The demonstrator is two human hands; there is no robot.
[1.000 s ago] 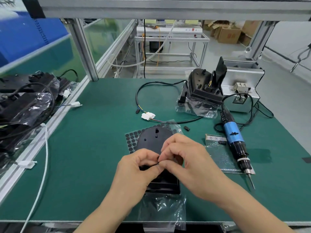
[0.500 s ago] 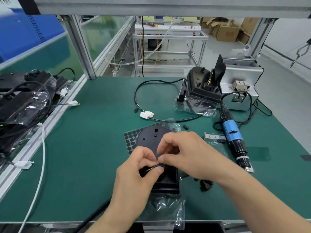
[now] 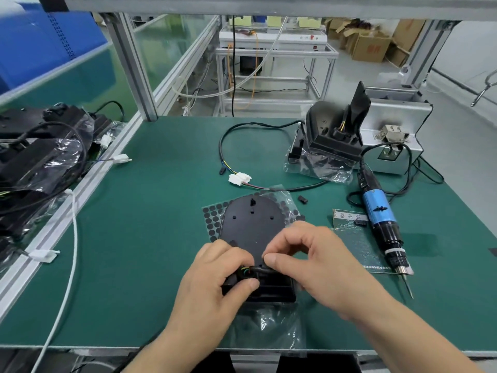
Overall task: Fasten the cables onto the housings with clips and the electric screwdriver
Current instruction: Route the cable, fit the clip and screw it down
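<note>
A black housing (image 3: 252, 224) lies flat on the green mat in front of me. My left hand (image 3: 217, 281) grips the housing's near left corner, where a black cable (image 3: 259, 270) with coloured wires enters. My right hand (image 3: 314, 265) pinches that cable between thumb and forefinger, just right of the left hand. The blue electric screwdriver (image 3: 382, 219) lies on the mat to the right, tip toward me. A small black clip (image 3: 303, 199) rests on the mat beyond the housing.
A second housing (image 3: 333, 135) with a looping cable (image 3: 228, 135) and white connectors (image 3: 239, 179) stands at the back. Behind it sits a grey metal box (image 3: 395, 125). Bagged black parts (image 3: 40, 162) pile up at left. A sheet of black dots (image 3: 212, 216) lies under the housing.
Both hands have dropped lower onto the housing's near edge. The left hand now wraps the corner, and the cable end sits down against the housing.
</note>
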